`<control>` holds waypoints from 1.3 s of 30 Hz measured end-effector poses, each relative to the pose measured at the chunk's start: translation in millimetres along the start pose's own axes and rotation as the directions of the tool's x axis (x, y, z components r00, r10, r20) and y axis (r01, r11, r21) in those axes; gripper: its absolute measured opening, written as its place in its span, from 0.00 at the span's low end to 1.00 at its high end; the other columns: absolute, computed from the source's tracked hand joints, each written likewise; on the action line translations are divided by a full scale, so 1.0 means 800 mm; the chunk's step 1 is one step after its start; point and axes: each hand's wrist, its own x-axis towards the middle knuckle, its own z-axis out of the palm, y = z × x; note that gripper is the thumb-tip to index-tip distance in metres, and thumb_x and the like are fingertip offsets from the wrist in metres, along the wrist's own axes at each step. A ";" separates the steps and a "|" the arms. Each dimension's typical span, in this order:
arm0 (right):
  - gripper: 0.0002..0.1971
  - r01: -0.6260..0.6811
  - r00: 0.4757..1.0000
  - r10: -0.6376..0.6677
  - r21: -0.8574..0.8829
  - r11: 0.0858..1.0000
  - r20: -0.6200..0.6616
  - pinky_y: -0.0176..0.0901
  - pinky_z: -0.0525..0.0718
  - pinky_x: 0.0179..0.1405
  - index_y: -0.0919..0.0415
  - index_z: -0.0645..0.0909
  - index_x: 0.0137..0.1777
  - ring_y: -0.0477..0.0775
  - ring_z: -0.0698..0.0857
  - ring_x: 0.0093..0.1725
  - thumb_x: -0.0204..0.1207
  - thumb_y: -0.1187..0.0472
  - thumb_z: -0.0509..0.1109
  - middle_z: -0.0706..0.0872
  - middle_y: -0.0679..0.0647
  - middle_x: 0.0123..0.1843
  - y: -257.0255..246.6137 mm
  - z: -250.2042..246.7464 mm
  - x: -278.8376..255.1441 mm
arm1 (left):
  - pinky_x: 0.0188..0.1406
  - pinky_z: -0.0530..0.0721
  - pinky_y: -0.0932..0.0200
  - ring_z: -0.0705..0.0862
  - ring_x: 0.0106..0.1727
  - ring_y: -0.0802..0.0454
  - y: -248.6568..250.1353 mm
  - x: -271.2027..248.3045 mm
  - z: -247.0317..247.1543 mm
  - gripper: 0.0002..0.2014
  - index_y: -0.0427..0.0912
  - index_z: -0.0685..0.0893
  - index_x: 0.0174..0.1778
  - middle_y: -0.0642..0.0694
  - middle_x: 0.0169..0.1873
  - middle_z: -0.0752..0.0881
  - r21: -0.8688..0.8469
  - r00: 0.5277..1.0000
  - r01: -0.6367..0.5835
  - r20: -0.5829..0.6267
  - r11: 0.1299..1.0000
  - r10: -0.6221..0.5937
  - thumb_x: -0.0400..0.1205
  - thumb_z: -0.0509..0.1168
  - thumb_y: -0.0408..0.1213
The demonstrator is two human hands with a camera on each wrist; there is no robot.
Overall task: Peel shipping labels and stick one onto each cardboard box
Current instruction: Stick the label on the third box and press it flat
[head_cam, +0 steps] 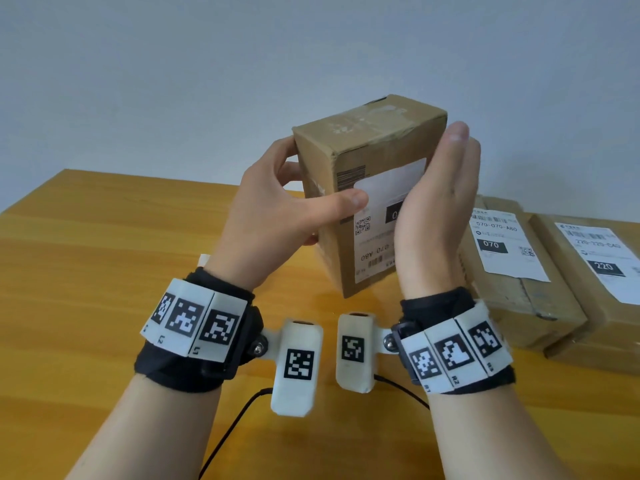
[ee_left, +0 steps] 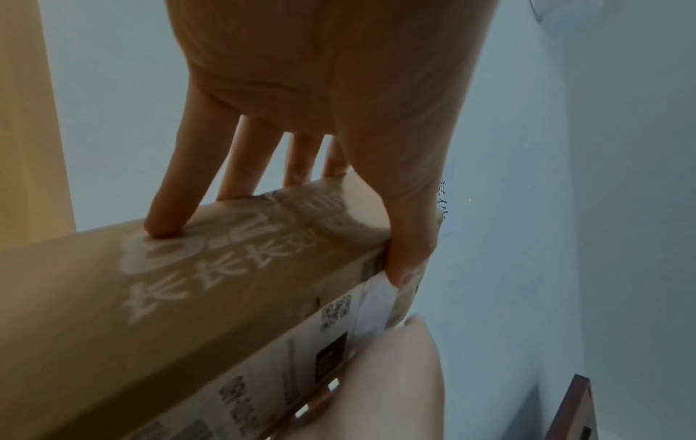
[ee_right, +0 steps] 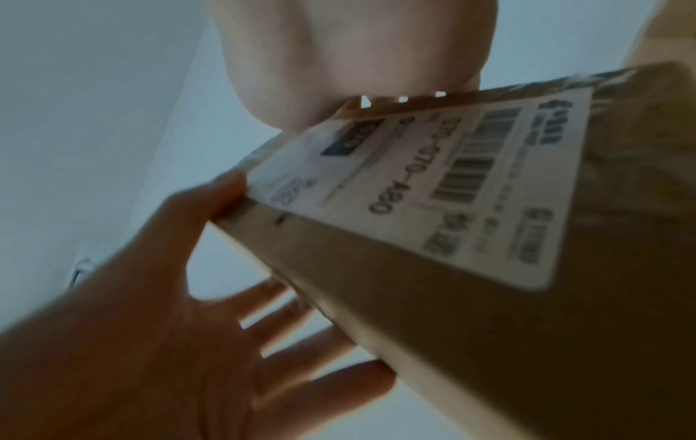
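Your left hand (head_cam: 277,206) grasping the labelled cardboard box (head_cam: 367,188) in mid-air, thumb on its shipping label (head_cam: 388,216), right hand (head_cam: 440,209) flat, fingers straight against it.

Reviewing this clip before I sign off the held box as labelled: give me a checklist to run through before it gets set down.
1. Held box gripped: ok, left hand holds it, thumb on the front face, fingers behind.
2. Label on the box: ok, it covers the front face.
3. Label pressed flat: cannot tell, right hand lies flat against it and hides part.
4. Label upright: not ok, print reads upside down in the head view.
5. Two boxes on the table labelled: ok, 070 box and 220 box.
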 end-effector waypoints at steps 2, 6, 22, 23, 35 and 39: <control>0.13 0.110 0.993 -0.112 -0.063 0.992 -0.029 0.58 0.88 0.51 0.40 0.71 0.50 0.54 0.86 0.52 0.85 0.37 0.51 0.85 0.51 0.50 0.002 0.005 -0.005 | 0.37 0.96 0.43 0.93 0.57 0.52 0.002 -0.001 0.003 0.37 0.56 0.82 0.71 0.53 0.58 0.92 0.021 1.000 -0.016 0.007 1.000 0.016 0.65 0.85 0.53; 0.10 0.188 0.974 -0.198 -0.102 0.977 -0.108 0.58 0.86 0.49 0.40 0.66 0.49 0.53 0.84 0.49 0.85 0.37 0.49 0.80 0.45 0.47 0.003 0.007 -0.008 | 0.47 0.95 0.40 0.94 0.55 0.50 0.007 -0.004 0.005 0.38 0.58 0.82 0.69 0.59 0.58 0.92 0.082 0.996 -0.092 0.024 0.992 0.090 0.63 0.84 0.59; 0.27 -0.012 0.973 0.057 0.196 0.981 -0.225 0.37 0.82 0.36 0.55 0.65 0.31 0.46 0.77 0.28 0.94 0.46 0.50 0.74 0.45 0.26 0.002 -0.019 0.013 | 0.55 0.91 0.63 0.87 0.67 0.62 0.005 -0.005 -0.003 0.42 0.50 0.80 0.76 0.59 0.64 0.90 0.180 0.971 -0.224 0.125 0.958 0.204 0.65 0.88 0.47; 0.29 -0.026 0.968 0.076 0.206 0.978 -0.240 0.37 0.80 0.33 0.54 0.62 0.29 0.46 0.73 0.25 0.94 0.46 0.50 0.70 0.43 0.23 0.000 -0.020 0.014 | 0.55 0.91 0.63 0.87 0.67 0.61 0.004 -0.004 -0.003 0.42 0.50 0.79 0.76 0.59 0.64 0.90 0.179 0.969 -0.230 0.132 0.957 0.208 0.66 0.88 0.46; 0.24 -0.224 0.943 0.292 0.343 0.912 -0.160 0.46 0.67 0.28 0.53 0.70 0.28 0.52 0.67 0.25 0.90 0.53 0.58 0.71 0.51 0.26 0.007 -0.024 0.022 | 0.58 0.91 0.60 0.87 0.66 0.62 -0.006 0.005 -0.004 0.43 0.48 0.76 0.77 0.58 0.66 0.87 0.170 0.992 -0.122 -0.017 0.978 0.127 0.68 0.89 0.46; 0.27 -0.305 0.951 0.304 0.365 0.880 0.063 0.40 0.64 0.19 0.54 0.74 0.26 0.56 0.67 0.18 0.91 0.53 0.57 0.73 0.55 0.21 0.000 -0.022 0.015 | 0.49 0.96 0.45 0.94 0.57 0.52 -0.007 0.005 -0.008 0.43 0.51 0.76 0.74 0.53 0.64 0.88 0.047 0.988 -0.030 -0.152 0.998 0.037 0.65 0.85 0.54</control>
